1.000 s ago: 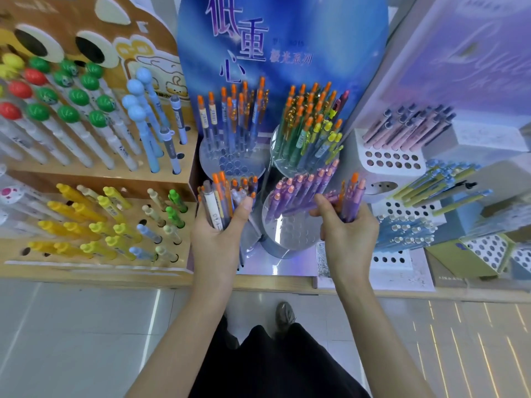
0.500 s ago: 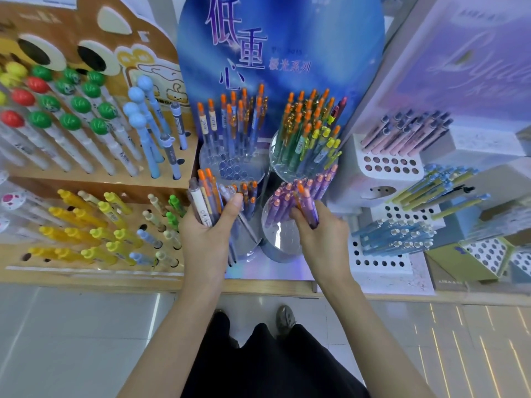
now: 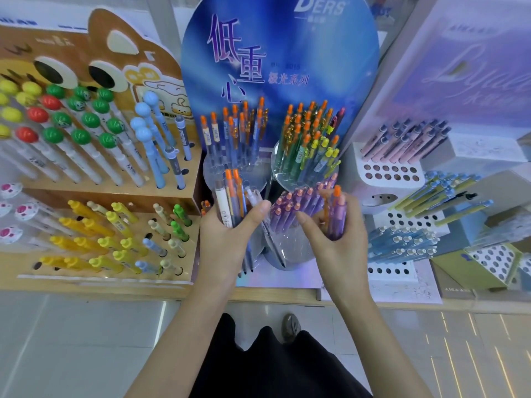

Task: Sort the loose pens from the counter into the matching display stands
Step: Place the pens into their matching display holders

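Note:
My left hand [image 3: 227, 234] grips a bundle of mixed pens [image 3: 233, 201], orange-topped ones and a white one, held upright in front of the blue display stand [image 3: 275, 53]. My right hand [image 3: 336, 239] holds a few purple and orange pens [image 3: 334, 214] just right of the front right clear round holder [image 3: 283, 254], which carries several purple pens [image 3: 293, 208]. The forefinger of that hand points left toward those purple pens. Behind stand a holder of blue orange-capped pens [image 3: 235, 130] and a holder of green and yellow pens [image 3: 310, 139].
A wooden cartoon stand [image 3: 94, 196] on the left carries ball-topped pens [image 3: 74, 130] and yellow pens [image 3: 94, 239]. On the right, white perforated stands [image 3: 388, 173] hold pink pens [image 3: 408, 142] and blue pens [image 3: 402, 245]. The counter edge [image 3: 258, 297] runs below, with floor and my shoe beneath.
My right hand has drawn back to the right from the purple pens holder, its pens still in it. My left hand keeps its bundle, and the view has dropped a little.

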Available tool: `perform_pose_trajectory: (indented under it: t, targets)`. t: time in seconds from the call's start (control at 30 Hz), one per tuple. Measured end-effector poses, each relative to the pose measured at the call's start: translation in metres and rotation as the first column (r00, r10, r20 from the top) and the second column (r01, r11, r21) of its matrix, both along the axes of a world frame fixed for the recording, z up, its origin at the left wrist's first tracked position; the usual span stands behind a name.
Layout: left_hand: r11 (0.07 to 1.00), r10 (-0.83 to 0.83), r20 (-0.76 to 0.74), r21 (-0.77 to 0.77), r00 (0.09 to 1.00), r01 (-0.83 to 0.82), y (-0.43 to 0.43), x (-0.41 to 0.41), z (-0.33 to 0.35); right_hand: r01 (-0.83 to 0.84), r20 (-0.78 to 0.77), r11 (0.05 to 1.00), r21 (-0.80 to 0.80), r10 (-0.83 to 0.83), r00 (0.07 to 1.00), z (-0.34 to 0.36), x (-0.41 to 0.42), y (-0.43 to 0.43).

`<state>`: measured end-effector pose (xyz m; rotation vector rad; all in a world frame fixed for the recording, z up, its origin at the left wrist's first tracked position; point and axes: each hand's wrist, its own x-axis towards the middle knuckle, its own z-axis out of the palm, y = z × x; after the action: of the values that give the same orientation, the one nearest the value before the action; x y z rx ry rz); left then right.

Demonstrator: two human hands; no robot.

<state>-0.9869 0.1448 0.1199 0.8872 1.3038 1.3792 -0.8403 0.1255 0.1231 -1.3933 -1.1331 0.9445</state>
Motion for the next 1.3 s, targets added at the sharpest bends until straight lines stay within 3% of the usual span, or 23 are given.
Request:
perform_pose_trajectory:
  t: [0.2, 0.37, 0.53, 0.63, 0.8, 0.93, 1.03, 1.17, 1.3]
  targets:
    - [0.995, -0.052, 0.119, -0.078, 0.992, 0.061, 0.001, 0.006, 0.003, -0.184, 0.026, 0.977, -0.110, 0.188, 0.982, 0.007, -0.007, 0.001]
    - [0.984, -0.108, 0.162, -0.125, 0.981, 0.129, 0.001, 0.005, 0.007, -0.198, -0.033, 0.968, -0.155, 0.195, 0.980, 0.012, -0.010, 0.004]
    - [0.970, -0.177, 0.134, -0.145, 0.975, 0.196, 0.001, 0.006, 0.008, -0.252, -0.173, 0.956, -0.148, 0.226, 0.959, 0.017, -0.008, 0.003]
    - [0.964, -0.220, 0.101, -0.128, 0.970, 0.232, -0.003, 0.002, 0.009, -0.191, -0.253, 0.976, -0.103, 0.160, 0.954, 0.020, -0.007, 0.005]
    - [0.937, -0.342, -0.045, -0.094, 0.939, 0.337, -0.006, -0.010, 0.010, -0.249, -0.251, 0.969, -0.013, 0.238, 0.939, 0.037, -0.013, 0.017]
    - [0.921, -0.387, -0.027, -0.066, 0.922, 0.384, -0.008, -0.014, 0.013, -0.315, -0.321, 0.945, -0.085, 0.273, 0.907, 0.043, -0.029, 0.029]
    - [0.898, -0.432, 0.005, -0.082, 0.902, 0.431, -0.013, -0.022, 0.010, -0.356, -0.272, 0.920, -0.163, 0.305, 0.913, 0.044, -0.035, 0.038]
    - [0.889, -0.448, 0.066, -0.070, 0.892, 0.452, -0.016, -0.031, 0.009, -0.456, -0.235, 0.877, -0.151, 0.416, 0.878, 0.046, -0.040, 0.044]
    - [0.888, -0.449, -0.025, -0.118, 0.893, 0.444, -0.017, -0.039, 0.003, -0.505, -0.302, 0.849, -0.154, 0.446, 0.842, 0.043, -0.048, 0.043]
